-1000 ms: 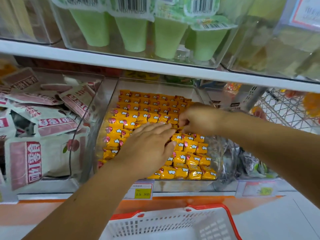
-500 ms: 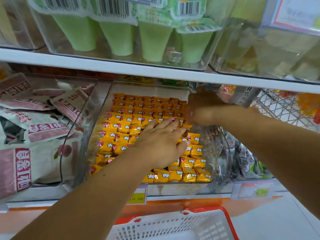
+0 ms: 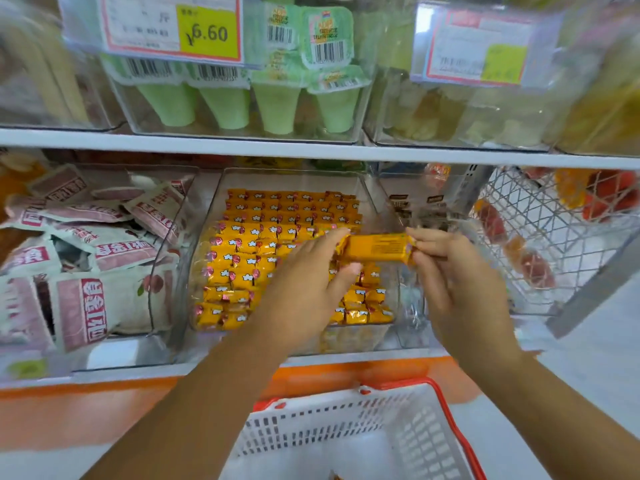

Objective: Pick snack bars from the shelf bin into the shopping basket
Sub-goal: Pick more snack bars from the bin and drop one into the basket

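Snack bar (image 3: 375,249), yellow, hangs mid-frame above the shelf bin (image 3: 294,178), its ends pinched by left grip (image 3: 311,282) and right grip (image 3: 460,282).

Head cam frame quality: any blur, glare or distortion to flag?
Head view: motion blur smears the left hand, right hand and the snack bar they hold; the shopping basket and frame edges are soft; the right price tag is unreadable, the 6.60 tag legible; soft glare on the clear bin wall; wide-angle stretch toward the corners; lighting even, no hard shadows.
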A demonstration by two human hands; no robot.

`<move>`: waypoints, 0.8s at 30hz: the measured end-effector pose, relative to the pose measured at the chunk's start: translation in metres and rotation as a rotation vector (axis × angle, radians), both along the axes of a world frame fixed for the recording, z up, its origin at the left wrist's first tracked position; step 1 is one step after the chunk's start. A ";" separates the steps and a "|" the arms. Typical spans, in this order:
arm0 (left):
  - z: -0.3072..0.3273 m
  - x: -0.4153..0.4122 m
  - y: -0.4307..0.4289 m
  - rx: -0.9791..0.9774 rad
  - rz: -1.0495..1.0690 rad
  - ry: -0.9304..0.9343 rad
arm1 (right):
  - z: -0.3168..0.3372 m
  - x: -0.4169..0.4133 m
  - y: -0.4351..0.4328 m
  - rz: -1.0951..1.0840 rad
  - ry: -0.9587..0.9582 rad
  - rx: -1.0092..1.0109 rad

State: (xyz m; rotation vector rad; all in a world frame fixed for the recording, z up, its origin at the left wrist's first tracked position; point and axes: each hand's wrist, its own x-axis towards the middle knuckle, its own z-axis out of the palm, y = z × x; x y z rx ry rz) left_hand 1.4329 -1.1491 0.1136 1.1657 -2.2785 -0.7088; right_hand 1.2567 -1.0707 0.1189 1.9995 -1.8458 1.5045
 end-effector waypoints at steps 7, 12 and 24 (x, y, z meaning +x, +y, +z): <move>0.021 0.034 0.083 0.682 0.154 0.769 | 0.006 0.043 0.077 0.172 -0.743 0.151; 0.022 0.050 0.106 0.761 0.225 0.864 | 0.010 0.045 0.095 0.286 -1.025 0.355; 0.013 0.071 0.089 0.908 0.125 0.876 | 0.002 0.031 0.080 0.391 -1.119 0.527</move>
